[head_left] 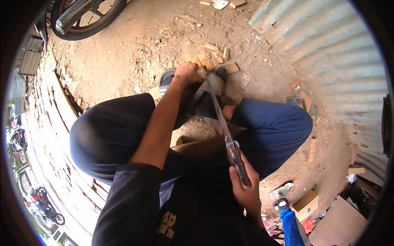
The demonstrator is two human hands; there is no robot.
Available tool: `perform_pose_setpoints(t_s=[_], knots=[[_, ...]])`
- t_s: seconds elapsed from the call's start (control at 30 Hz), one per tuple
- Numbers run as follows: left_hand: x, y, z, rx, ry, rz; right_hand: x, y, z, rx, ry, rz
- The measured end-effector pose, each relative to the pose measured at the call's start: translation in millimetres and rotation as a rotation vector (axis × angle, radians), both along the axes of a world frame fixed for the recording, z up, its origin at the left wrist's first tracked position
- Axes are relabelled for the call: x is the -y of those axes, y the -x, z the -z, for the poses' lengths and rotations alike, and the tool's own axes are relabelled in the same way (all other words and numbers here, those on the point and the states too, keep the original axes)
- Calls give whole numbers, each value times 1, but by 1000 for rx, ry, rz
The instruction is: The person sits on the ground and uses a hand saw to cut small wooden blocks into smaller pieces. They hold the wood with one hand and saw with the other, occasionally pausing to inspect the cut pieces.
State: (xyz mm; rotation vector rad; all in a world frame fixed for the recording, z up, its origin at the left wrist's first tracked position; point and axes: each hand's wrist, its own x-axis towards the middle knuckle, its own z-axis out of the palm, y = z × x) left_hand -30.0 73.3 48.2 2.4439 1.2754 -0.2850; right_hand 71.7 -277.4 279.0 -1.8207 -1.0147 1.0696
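Note:
My right hand (246, 182) is closed round the dark handle of a hand saw (216, 104), whose long narrow blade tapers away from me. Its teeth are too small to make out. Near the blade's far end, my left hand (186, 73) grips a short piece of wood (201, 72) low over my feet. The blade lies against or just beside the wood's right end; which one I cannot tell. Pale sawdust (208, 60) and several small cut wood blocks (211, 47) lie just beyond. My shoes (221, 74) are partly hidden behind the blade and left hand.
I sit with knees spread over a wooden seat (201, 146). Wood chips litter the dirt ground (139, 41). A motorcycle wheel (88, 18) stands far left, corrugated metal sheeting (324, 53) at right. Planks (57, 123) lie left; a cardboard box (305, 205) and a blue-clad limb (290, 225) are lower right.

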Motion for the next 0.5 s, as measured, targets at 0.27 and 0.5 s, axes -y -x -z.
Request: perform_pose_setpoints(t_s=[0.27, 0.5], knots=[[-8, 1, 9, -29, 34, 22, -21, -1, 10, -81, 105, 19], [-17, -1, -2, -29, 72, 67, -16, -1, 4, -119, 124, 34]])
